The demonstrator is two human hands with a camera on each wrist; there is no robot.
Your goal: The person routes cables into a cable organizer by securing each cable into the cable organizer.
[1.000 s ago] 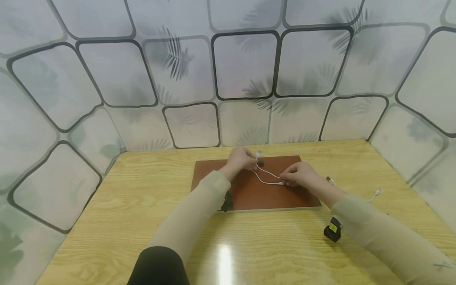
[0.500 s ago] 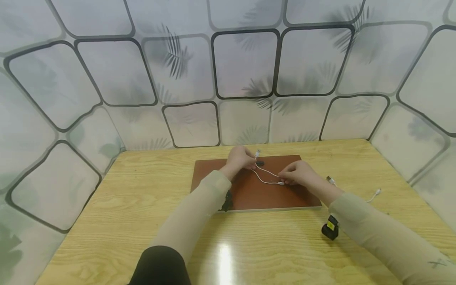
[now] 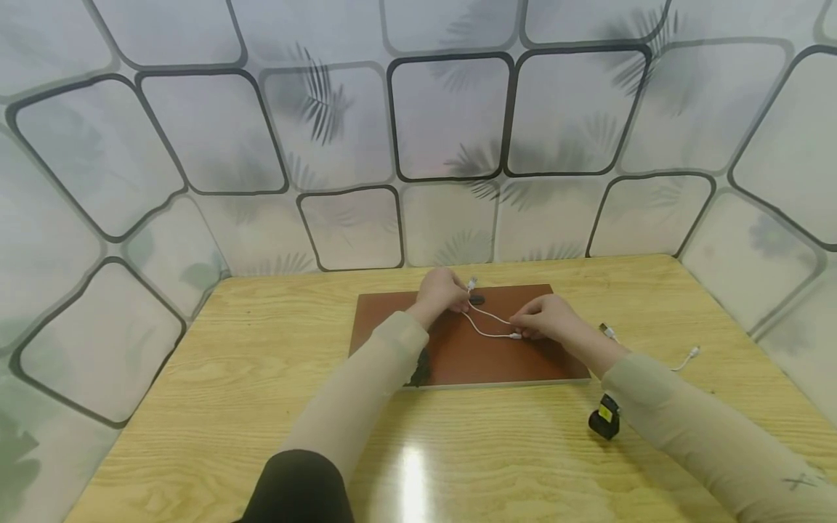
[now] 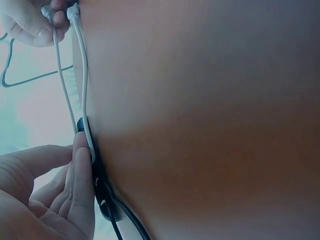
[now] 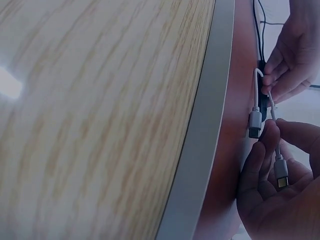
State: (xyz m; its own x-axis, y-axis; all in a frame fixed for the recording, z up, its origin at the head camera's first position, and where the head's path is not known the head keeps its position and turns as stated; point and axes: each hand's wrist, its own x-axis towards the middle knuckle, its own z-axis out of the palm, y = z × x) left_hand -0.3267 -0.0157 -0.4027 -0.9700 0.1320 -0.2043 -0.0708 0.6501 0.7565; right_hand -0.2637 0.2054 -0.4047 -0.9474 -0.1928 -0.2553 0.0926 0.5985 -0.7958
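Observation:
A thin white USB cable (image 3: 480,332) runs in a loop between both hands above a reddish-brown board (image 3: 497,367). My left hand (image 3: 441,290) pinches it near the board's far side, with one white plug (image 3: 472,284) standing up beside the fingers. My right hand (image 3: 546,318) pinches the cable further right. In the right wrist view one small plug (image 5: 254,124) hangs over the board, while another small metal-tipped plug (image 5: 281,172) sits by the right palm. A black elongated object (image 4: 101,186) with black cords lies beside the left fingers.
Another white cable's ends, a USB plug (image 3: 608,332) and a small plug (image 3: 692,354), show either side of the right forearm on the wooden table (image 3: 261,378). A black device (image 3: 604,418) with a yellow label is under the right wrist. A patterned backdrop (image 3: 451,225) stands behind.
Both hands keep their hold on the cable and stay almost in place. The right forearm and black device have shifted slightly left.

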